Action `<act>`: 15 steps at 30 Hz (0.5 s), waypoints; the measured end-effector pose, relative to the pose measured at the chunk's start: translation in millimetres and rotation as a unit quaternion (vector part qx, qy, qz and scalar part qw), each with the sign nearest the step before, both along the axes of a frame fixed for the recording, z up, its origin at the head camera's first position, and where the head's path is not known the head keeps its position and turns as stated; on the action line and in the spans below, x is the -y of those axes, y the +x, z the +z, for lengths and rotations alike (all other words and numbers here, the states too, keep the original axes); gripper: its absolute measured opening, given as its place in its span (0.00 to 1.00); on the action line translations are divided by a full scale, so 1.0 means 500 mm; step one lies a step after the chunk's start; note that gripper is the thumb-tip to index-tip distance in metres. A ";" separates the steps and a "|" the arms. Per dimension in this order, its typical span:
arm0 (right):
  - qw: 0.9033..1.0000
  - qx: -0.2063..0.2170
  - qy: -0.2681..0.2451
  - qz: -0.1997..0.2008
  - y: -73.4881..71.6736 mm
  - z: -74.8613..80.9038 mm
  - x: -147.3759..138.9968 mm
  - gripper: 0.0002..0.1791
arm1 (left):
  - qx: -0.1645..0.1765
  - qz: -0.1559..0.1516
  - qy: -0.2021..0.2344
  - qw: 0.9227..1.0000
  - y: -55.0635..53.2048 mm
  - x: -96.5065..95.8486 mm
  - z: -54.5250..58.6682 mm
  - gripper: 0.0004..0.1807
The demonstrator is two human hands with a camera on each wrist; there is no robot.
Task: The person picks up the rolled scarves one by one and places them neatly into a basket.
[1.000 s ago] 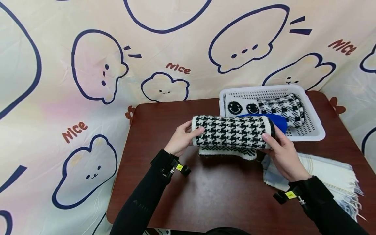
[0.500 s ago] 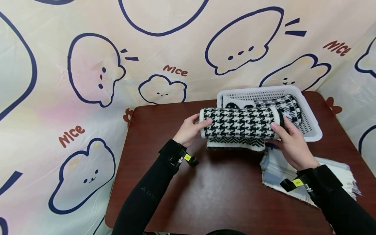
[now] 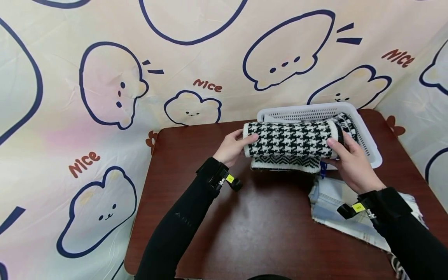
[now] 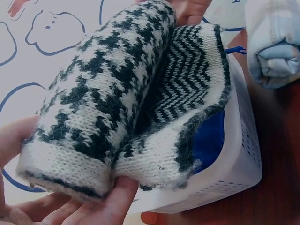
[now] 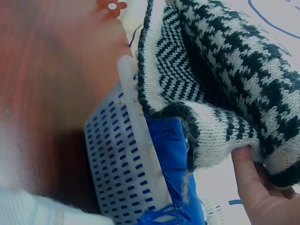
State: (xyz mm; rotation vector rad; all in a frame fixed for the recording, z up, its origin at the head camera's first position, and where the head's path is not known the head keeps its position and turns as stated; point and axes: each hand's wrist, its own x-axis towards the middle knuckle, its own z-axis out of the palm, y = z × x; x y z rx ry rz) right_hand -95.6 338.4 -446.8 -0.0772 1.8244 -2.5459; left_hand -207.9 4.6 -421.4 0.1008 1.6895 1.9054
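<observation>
A rolled black-and-white houndstooth knit scarf [image 3: 290,139] is held up by both hands over the front of the white basket [image 3: 371,151]. My left hand [image 3: 231,147] grips its left end, thumb on top and fingers beneath. At the other end my right hand [image 3: 353,165] grips the roll the same way. A loose flap with zigzag stripes [image 4: 187,70] hangs from the roll. Below that flap, blue cloth [image 5: 166,145] shows inside the basket in the right wrist view. The scarf hides most of the basket's contents in the head view.
A pale blue and cream fringed scarf [image 3: 332,202] lies on the brown table [image 3: 266,225] at the right, partly under my right forearm. Another black-and-white checked roll [image 3: 346,120] sits in the basket. A printed curtain [image 3: 196,62] hangs behind the table.
Both hands have carried the rolled scarf away from me and to the right, from in front of the basket to over it. The rolled scarf now covers more of the basket's contents.
</observation>
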 end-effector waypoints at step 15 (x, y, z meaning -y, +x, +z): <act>0.999 0.015 -0.003 -0.027 -0.025 0.010 -0.048 0.33 | 0.037 0.003 0.022 0.999 -0.031 -0.061 0.001 0.37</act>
